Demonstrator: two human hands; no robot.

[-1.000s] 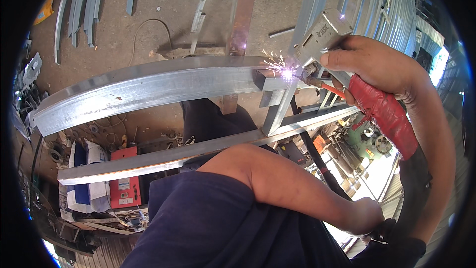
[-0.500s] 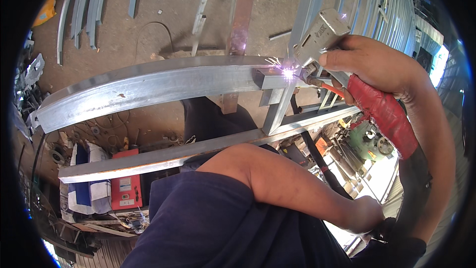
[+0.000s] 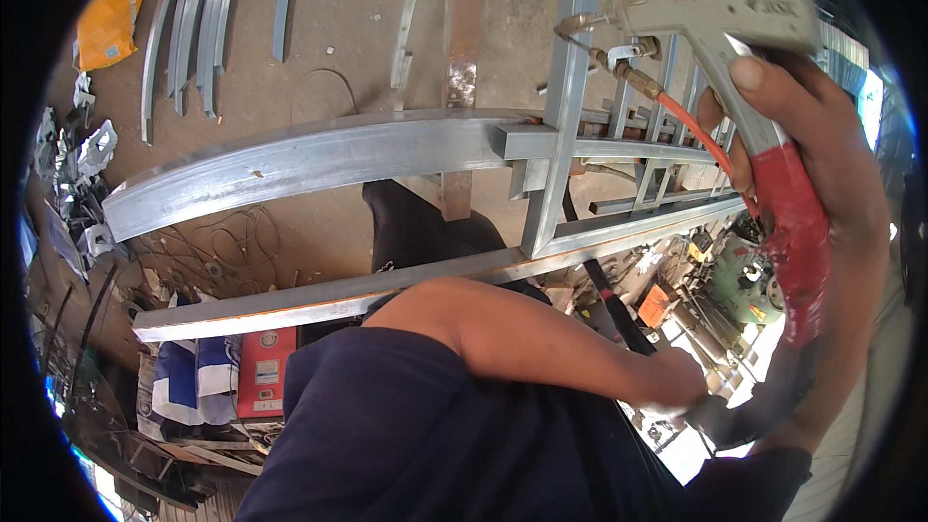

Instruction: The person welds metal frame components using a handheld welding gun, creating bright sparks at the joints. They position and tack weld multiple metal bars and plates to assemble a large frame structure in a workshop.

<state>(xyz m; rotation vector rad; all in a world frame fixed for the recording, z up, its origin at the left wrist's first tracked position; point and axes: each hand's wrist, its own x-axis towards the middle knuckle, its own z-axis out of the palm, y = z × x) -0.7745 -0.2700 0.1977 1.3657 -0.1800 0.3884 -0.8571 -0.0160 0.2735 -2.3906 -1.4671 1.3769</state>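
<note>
My right hand (image 3: 826, 126) is wrapped around the grip of a grey welding gun (image 3: 715, 10) with a red-wrapped handle and an orange hose. The gun is raised above the metal frame, its tip apart from the steel and without sparks. Below it, a short square tube (image 3: 527, 141) and an upright tube (image 3: 554, 174) meet on a long galvanized steel tube (image 3: 319, 166). My left arm crosses low in front of me. The left hand (image 3: 677, 377) is closed at the end of a black rod (image 3: 619, 309) with a red band; its fingers are largely hidden.
A lower steel tube (image 3: 329, 292) runs across just beyond my left arm. Steel channels (image 3: 193, 29) lie on the floor at far left, near a yellow bag (image 3: 111, 14) and scrap metal (image 3: 95, 150). A red machine (image 3: 268, 377) stands at lower left. Further framework spreads right.
The bright welding spark at the tube joint has gone out. My right hand has lifted the welding gun up and to the right, off the joint. My left hand has shifted slightly left and up.
</note>
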